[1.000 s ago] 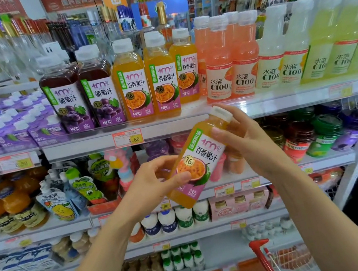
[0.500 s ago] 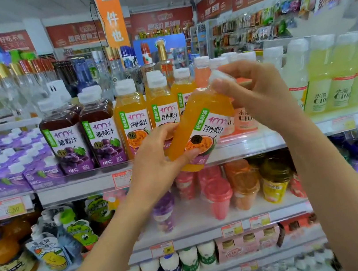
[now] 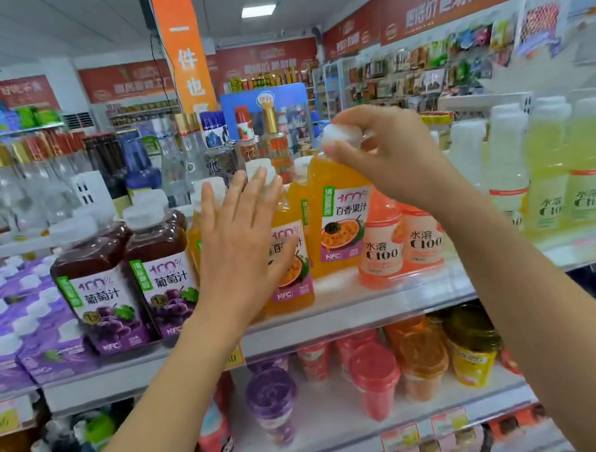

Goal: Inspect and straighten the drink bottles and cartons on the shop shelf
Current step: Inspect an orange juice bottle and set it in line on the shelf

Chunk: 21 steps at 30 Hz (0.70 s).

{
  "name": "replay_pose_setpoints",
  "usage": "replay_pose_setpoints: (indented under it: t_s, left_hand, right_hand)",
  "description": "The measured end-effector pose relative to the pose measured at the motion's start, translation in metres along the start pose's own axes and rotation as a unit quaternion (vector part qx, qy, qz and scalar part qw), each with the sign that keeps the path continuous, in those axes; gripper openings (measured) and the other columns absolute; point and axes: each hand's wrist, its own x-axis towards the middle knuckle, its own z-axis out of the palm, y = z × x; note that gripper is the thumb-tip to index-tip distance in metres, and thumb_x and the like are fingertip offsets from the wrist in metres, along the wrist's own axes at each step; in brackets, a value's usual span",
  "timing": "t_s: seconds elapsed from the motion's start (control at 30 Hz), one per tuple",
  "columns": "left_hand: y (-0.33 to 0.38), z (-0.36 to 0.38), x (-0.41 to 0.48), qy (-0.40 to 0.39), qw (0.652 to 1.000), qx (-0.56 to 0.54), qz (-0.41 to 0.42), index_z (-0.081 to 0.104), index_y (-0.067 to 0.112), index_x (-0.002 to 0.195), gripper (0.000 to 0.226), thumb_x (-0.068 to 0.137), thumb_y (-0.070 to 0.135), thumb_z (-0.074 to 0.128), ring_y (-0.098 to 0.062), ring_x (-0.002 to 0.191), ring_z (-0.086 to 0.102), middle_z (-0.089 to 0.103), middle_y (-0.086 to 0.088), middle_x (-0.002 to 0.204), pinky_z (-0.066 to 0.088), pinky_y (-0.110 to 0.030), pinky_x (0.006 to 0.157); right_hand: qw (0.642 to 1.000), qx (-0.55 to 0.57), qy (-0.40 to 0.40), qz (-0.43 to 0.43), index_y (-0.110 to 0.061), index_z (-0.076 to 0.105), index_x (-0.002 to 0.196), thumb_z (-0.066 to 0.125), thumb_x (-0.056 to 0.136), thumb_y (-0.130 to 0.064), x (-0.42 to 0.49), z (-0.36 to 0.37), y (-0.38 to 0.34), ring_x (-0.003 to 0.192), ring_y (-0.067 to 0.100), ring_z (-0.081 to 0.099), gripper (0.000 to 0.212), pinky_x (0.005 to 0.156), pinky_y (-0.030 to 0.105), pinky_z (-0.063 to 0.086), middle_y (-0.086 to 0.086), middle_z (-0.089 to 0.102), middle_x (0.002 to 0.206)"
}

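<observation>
An orange passion-fruit juice bottle (image 3: pixel 342 219) stands upright on the shelf (image 3: pixel 359 311), a little behind the front row. My right hand (image 3: pixel 390 157) pinches its white cap from above. My left hand (image 3: pixel 241 242) is flat with straight fingers in front of two other orange juice bottles (image 3: pixel 289 266); whether it touches them I cannot tell. Left of them stand two dark grape juice bottles (image 3: pixel 101 290). To the right are pink C100 bottles (image 3: pixel 400 245) and pale yellow C100 bottles (image 3: pixel 566 170).
Purple cartons (image 3: pixel 3 332) with white caps fill the shelf's left end. Glass bottles (image 3: pixel 11 183) stand behind the juice row. The shelf below holds coloured cup drinks (image 3: pixel 373 381). Price tags run along the shelf edges.
The orange bottle went from tilted in both hands below the shelf, up, to upright on the shelf. My left hand let go of it and spread flat. The camera tilted upward.
</observation>
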Motion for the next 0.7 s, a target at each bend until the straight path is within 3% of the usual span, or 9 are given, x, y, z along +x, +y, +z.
replay_pose_setpoints:
  t_s: [0.13,0.2,0.27,0.5,0.7]
  left_hand:
    - [-0.005,0.003,0.002,0.015,1.000,0.021,0.011,0.038,0.016,0.150,0.064,0.096,0.051,0.043,-0.029,0.148,0.028,0.039,-0.006,0.156,-0.002,-0.061,0.120]
    - [-0.007,0.004,0.003,0.022,0.999,0.019,0.015,0.038,0.018,0.150,0.063,0.096,0.049,0.045,-0.028,0.149,0.027,0.038,-0.005,0.156,-0.002,-0.063,0.119]
    - [-0.009,0.005,0.003,0.031,0.999,0.012,0.019,0.038,0.018,0.150,0.062,0.096,0.047,0.047,-0.027,0.149,0.027,0.038,-0.004,0.157,0.000,-0.064,0.119]
    - [-0.015,0.005,0.007,0.041,0.999,0.006,0.025,0.040,0.020,0.149,0.058,0.096,0.044,0.047,-0.025,0.148,0.028,0.040,-0.006,0.156,0.000,-0.058,0.121]
    - [-0.015,0.006,0.007,0.032,0.999,0.028,0.019,0.041,0.020,0.149,0.061,0.094,0.043,0.049,-0.028,0.143,0.038,0.042,-0.008,0.154,0.010,-0.056,0.121]
  right_hand:
    - [0.993,-0.063,-0.104,0.012,-0.015,0.057,0.135,0.061,0.095,-0.036,0.006,0.014,0.000,0.110,0.023,0.061,0.044,0.088,0.034,0.048,0.007,0.064,0.128]
    - [0.986,-0.088,-0.140,0.016,-0.013,0.056,0.135,0.060,0.096,-0.035,0.009,0.019,-0.001,0.112,0.024,0.059,0.045,0.081,0.026,0.039,0.009,0.064,0.127]
    - [0.981,-0.102,-0.166,0.023,-0.010,0.060,0.129,0.059,0.097,-0.034,0.011,0.023,-0.002,0.108,0.026,0.060,0.040,0.078,0.027,0.039,0.011,0.065,0.123]
    - [0.966,-0.140,-0.215,0.042,0.000,0.068,0.109,0.061,0.095,-0.027,0.024,0.023,-0.009,0.099,0.032,0.062,0.032,0.086,0.045,0.051,0.017,0.068,0.106]
    - [0.978,-0.131,-0.164,0.003,-0.008,0.072,0.110,0.061,0.097,-0.030,0.070,0.019,-0.025,0.097,0.026,0.066,0.028,0.091,0.040,0.053,0.010,0.072,0.107]
